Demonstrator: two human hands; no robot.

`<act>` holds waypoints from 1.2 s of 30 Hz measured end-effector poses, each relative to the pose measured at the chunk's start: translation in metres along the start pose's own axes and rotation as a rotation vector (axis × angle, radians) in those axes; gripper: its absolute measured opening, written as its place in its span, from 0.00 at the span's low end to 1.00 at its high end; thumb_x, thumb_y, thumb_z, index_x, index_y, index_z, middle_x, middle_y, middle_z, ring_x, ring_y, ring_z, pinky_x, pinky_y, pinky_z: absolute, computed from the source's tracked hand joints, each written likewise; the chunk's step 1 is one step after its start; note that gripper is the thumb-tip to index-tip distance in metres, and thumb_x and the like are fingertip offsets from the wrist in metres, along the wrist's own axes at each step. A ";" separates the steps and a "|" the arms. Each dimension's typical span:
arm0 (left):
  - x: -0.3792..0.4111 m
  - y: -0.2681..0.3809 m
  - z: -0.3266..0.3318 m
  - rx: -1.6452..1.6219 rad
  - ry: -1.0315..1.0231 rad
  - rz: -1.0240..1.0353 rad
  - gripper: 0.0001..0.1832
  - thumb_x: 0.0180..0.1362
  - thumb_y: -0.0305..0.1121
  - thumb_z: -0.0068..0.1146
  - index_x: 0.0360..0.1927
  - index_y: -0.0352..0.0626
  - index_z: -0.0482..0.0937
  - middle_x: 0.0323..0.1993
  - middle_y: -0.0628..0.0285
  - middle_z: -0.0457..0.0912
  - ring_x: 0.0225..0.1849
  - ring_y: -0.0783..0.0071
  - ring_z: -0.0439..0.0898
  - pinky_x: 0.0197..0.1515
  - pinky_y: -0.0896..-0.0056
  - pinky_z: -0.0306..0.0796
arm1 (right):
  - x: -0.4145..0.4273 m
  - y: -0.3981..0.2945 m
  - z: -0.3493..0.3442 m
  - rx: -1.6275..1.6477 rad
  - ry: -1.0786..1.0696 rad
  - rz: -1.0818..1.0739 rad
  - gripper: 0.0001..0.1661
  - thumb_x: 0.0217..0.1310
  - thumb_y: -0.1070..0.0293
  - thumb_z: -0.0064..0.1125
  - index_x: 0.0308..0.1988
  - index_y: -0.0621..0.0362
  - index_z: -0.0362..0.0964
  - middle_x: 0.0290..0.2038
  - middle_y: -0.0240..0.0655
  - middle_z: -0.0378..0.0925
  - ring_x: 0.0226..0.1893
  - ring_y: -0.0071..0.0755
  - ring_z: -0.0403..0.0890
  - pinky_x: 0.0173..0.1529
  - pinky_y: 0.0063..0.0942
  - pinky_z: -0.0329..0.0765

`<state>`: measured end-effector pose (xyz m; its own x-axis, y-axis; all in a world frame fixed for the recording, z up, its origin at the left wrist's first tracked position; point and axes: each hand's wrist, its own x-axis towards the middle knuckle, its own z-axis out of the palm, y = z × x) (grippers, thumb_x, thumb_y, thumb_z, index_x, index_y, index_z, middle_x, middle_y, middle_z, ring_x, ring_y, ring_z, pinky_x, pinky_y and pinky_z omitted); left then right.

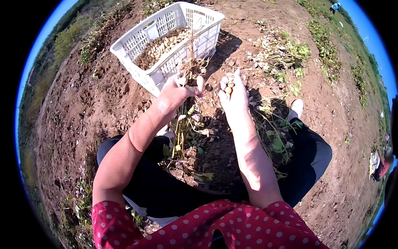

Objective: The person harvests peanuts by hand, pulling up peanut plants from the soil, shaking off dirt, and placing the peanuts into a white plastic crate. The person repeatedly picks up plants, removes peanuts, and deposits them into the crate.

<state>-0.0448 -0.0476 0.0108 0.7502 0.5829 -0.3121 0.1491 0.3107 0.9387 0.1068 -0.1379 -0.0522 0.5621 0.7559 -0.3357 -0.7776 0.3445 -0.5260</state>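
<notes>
My left hand (175,91) is closed around a peanut plant (191,68), its roots and several pods pointing up and its leafy stems hanging below the fist. Just right of it, my right hand (233,90) is turned palm up, fingers curled round several loose peanut pods (229,83). Beyond my left hand stands a white plastic crate (169,65) with slotted walls, partly filled with peanuts in the shell (164,45). The held roots overlap the crate's near wall in view; whether they touch it I cannot tell.
Pulled peanut plants with pods (279,51) lie on the soil to the right, and more leafy stems (275,137) lie beside my right leg. A shoe (296,108) rests on the ground there. One person (335,7) is far off at top right, another (384,165) at the right edge.
</notes>
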 end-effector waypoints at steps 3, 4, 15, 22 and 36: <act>0.005 0.000 0.008 0.027 0.028 0.082 0.15 0.50 0.19 0.60 0.43 0.38 0.76 0.37 0.62 0.81 0.38 0.74 0.79 0.41 0.74 0.74 | -0.017 0.002 0.029 -0.170 0.001 -0.027 0.17 0.68 0.50 0.43 0.33 0.49 0.66 0.23 0.23 0.67 0.19 0.17 0.66 0.20 0.17 0.58; 0.005 0.005 0.009 -0.002 0.021 0.112 0.17 0.48 0.18 0.62 0.44 0.38 0.76 0.37 0.62 0.81 0.38 0.75 0.79 0.43 0.74 0.74 | -0.018 0.005 0.030 -0.192 0.001 -0.045 0.17 0.67 0.50 0.44 0.34 0.50 0.67 0.24 0.23 0.68 0.19 0.17 0.66 0.19 0.16 0.58; 0.005 0.004 0.003 -0.119 0.010 0.201 0.16 0.49 0.13 0.57 0.41 0.37 0.75 0.31 0.62 0.80 0.32 0.75 0.80 0.33 0.78 0.74 | -0.027 0.017 0.044 -0.293 -0.053 -0.024 0.22 0.67 0.46 0.43 0.35 0.55 0.68 0.23 0.27 0.72 0.17 0.17 0.68 0.17 0.15 0.62; 0.000 0.002 0.012 -0.058 -0.075 0.315 0.19 0.46 0.14 0.61 0.43 0.37 0.74 0.37 0.61 0.80 0.37 0.73 0.80 0.39 0.72 0.78 | -0.031 0.012 0.047 -0.338 -0.010 -0.078 0.24 0.68 0.46 0.41 0.36 0.56 0.70 0.23 0.27 0.72 0.14 0.16 0.66 0.15 0.17 0.58; -0.001 0.011 0.007 -0.259 -0.015 0.263 0.06 0.50 0.16 0.57 0.33 0.34 0.77 0.28 0.58 0.80 0.27 0.71 0.80 0.30 0.69 0.77 | -0.035 0.016 0.052 -0.402 -0.110 0.047 0.22 0.63 0.44 0.49 0.31 0.52 0.68 0.20 0.24 0.65 0.14 0.15 0.63 0.14 0.15 0.58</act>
<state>-0.0396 -0.0499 0.0224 0.7508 0.6576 -0.0613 -0.2165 0.3328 0.9178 0.0602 -0.1300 -0.0079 0.4782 0.8281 -0.2926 -0.6177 0.0802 -0.7823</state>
